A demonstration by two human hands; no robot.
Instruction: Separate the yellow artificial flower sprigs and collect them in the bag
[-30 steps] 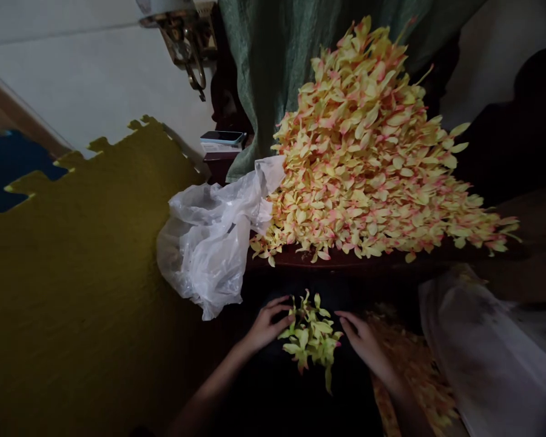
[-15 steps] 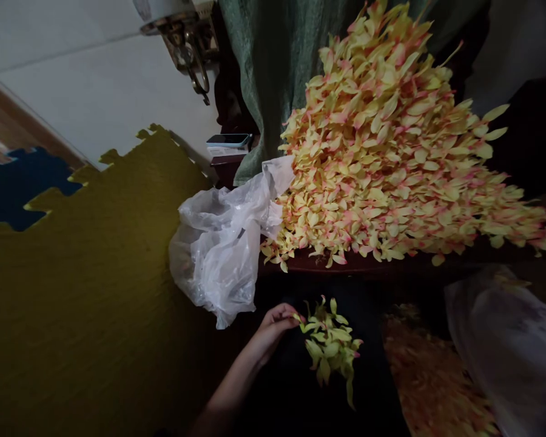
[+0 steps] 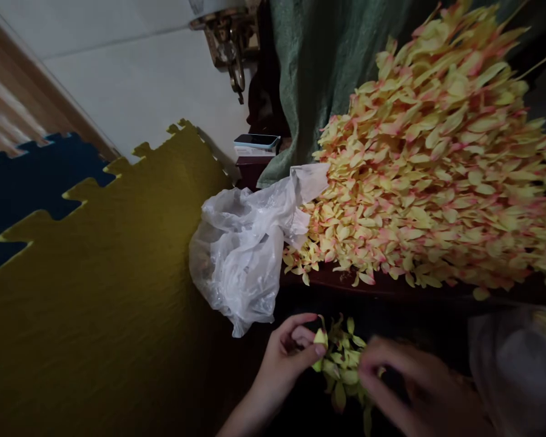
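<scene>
My left hand pinches a small yellow-green flower between thumb and fingers at the lower middle. Just beside it lies a loose bunch of yellow-green flowers over a dark surface. My right hand comes in from the right, blurred, at the bunch's right side. Its thumb and forefinger tips meet there, and whatever may be between them cannot be made out. Beyond both hands rises a large heap of yellow flowers with pink edges, on a dark red table.
A crumpled white plastic bag hangs at the table's left edge. A phone rests on a small box behind it. Yellow foam matting and blue matting fill the left. A green curtain hangs behind; another translucent bag is lower right.
My right hand has come into view from the right, up to the bunch. My left hand has moved slightly right and down. The view has swung left, shifting the surroundings rightward.
</scene>
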